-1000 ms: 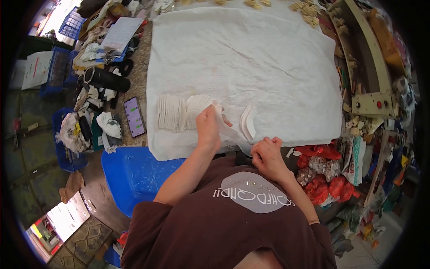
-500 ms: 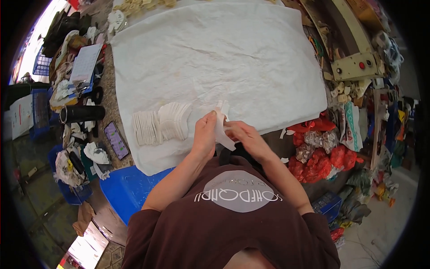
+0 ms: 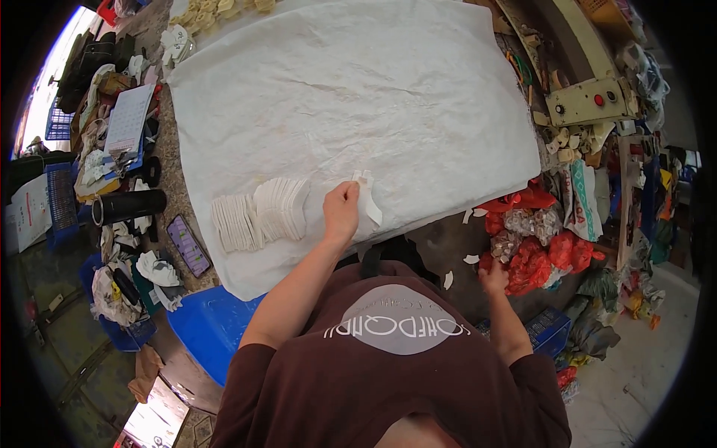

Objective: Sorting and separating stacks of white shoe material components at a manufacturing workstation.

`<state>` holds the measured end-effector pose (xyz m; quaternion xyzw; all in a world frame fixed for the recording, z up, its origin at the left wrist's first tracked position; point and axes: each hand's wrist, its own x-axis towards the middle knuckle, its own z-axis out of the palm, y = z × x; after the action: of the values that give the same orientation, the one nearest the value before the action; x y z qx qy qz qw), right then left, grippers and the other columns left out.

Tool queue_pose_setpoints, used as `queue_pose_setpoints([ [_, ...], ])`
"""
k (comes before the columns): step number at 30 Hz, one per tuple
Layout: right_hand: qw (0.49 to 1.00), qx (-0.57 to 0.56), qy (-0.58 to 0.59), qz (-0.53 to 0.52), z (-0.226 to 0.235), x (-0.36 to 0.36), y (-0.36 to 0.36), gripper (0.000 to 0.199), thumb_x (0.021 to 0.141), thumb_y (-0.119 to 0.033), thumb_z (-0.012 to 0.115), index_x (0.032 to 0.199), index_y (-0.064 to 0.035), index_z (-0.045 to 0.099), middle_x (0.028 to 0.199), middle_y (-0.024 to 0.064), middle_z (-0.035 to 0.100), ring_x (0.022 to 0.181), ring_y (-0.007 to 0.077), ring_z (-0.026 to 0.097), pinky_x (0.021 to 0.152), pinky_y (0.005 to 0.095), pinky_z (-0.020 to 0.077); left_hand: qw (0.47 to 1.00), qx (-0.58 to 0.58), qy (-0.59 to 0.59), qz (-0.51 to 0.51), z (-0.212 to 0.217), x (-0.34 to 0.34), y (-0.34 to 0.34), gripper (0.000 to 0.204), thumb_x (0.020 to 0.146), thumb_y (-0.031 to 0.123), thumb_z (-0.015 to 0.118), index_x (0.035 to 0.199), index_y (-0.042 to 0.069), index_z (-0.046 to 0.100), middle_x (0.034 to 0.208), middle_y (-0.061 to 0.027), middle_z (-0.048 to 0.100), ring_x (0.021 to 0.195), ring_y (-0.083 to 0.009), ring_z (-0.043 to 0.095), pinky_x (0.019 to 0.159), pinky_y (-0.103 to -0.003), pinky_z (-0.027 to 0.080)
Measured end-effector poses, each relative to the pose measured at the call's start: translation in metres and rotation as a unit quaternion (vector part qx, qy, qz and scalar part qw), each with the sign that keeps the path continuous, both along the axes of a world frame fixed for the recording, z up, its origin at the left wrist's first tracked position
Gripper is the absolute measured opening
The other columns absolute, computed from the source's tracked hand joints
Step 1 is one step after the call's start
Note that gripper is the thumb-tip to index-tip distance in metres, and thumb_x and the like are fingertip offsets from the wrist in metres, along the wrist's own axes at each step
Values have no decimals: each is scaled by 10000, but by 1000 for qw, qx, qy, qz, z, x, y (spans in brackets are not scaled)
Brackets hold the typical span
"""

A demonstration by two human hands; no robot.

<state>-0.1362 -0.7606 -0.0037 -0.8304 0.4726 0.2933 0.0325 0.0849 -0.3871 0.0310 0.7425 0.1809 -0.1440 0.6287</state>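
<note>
In the head view, a thin white cut-out piece [image 3: 368, 196] is pinched at its upper end by the left hand [image 3: 341, 211] above the white cloth [image 3: 358, 89] covering the table. It is judged light, flat and slightly flexible, best taken by an edge. Fanned stacks of like pieces [image 3: 261, 213] lie just left. The right hand [image 3: 493, 278] is lowered beside red bags [image 3: 534, 257]; its grip cannot be told.

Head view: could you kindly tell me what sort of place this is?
Probably a small craft workshop: a white cloth-covered worktable, fanned stacks of white cut pieces and a cream machine with buttons.
</note>
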Motion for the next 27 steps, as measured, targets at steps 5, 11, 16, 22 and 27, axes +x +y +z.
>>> queue_pose_setpoints([
  [5,985,2,-154,77,-19,-22,-17,566,732,-228,653,1250,-116,455,1149,209,465,1059,372,445,911,436,368,988,130,-64,-46,-12,15,-26,144,817,125,558,871,12,628,693,-110,558,641,-264,518,670,-351,443],
  [11,905,182,-355,148,16,74,75,424,754,-102,612,1159,-30,508,1007,169,509,927,277,504,806,359,423,958,208,-190,-44,-8,19,-3,348,707,35,650,1043,92,582,953,-122,478,929,-295,472,788,-363,404],
  [16,865,232,-408,179,29,113,99,315,783,-74,605,1083,-9,532,950,128,531,698,204,543,662,314,457,854,465,-215,-94,7,0,54,416,682,50,654,1087,85,563,979,-104,470,925,-282,450,794,-383,371],
  [22,836,304,-411,202,40,140,126,281,819,-75,580,1090,-12,540,868,108,590,711,181,564,661,293,464,776,583,-200,-136,-22,-19,88,429,724,58,595,1149,84,542,995,-82,471,933,-271,439,801,-377,353],
  [27,825,382,-379,172,58,155,151,270,835,-88,577,1091,-9,543,794,93,614,684,153,573,637,270,464,827,497,-252,-78,-12,-20,92,445,701,7,581,1138,85,554,999,-83,479,935,-271,448,804,-379,364],
])
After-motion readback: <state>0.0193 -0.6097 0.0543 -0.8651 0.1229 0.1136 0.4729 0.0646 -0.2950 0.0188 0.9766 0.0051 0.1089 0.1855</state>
